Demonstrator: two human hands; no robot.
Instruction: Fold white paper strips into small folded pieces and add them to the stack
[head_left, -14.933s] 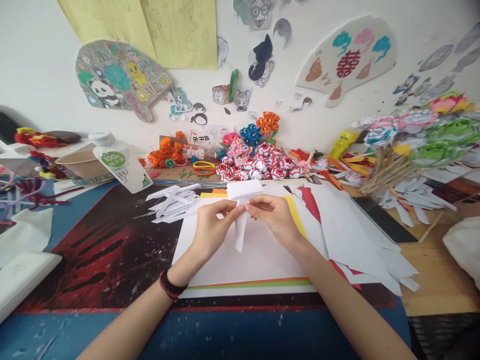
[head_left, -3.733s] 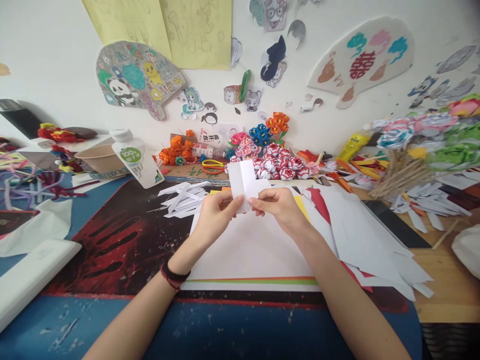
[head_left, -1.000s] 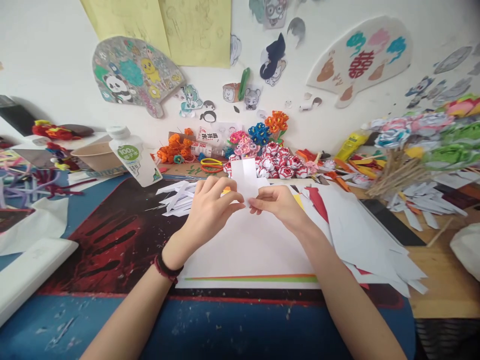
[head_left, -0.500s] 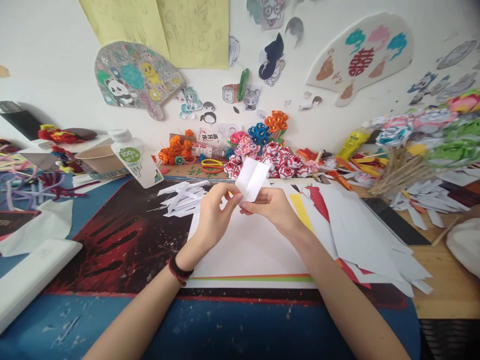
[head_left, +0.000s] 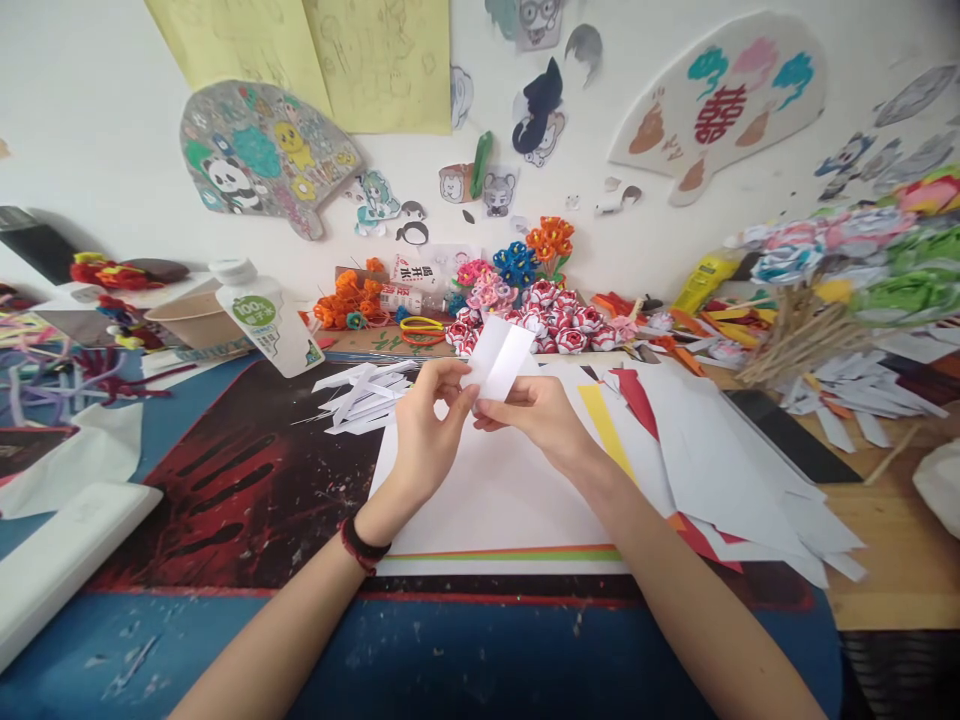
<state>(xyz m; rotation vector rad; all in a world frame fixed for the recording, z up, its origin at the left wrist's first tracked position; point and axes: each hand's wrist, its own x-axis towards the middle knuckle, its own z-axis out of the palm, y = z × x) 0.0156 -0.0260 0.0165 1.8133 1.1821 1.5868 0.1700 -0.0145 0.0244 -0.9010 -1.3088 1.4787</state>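
Note:
A small piece of white paper [head_left: 498,358] with a crease down its middle is held up above the table. My left hand [head_left: 435,420] pinches its lower left edge between thumb and fingers. At the lower right edge, my right hand [head_left: 536,412] grips the same paper, its thumb on the near side and the fingers partly hidden behind. Beneath both hands lies a stack of large paper sheets [head_left: 480,500], white on top, with orange and green edges showing at the front. A dark band circles my left wrist.
White paper strips [head_left: 360,398] are heaped left of the stack on a dark mat [head_left: 225,490]. Loose white sheets [head_left: 727,460] spread to the right. Behind stand red-and-white paper flowers [head_left: 555,320], a white bottle [head_left: 264,318] and a yellow bottle [head_left: 703,284].
The hands still hold the creased paper in nearly the same place. The paper has turned slightly, and the whole view has shifted a little.

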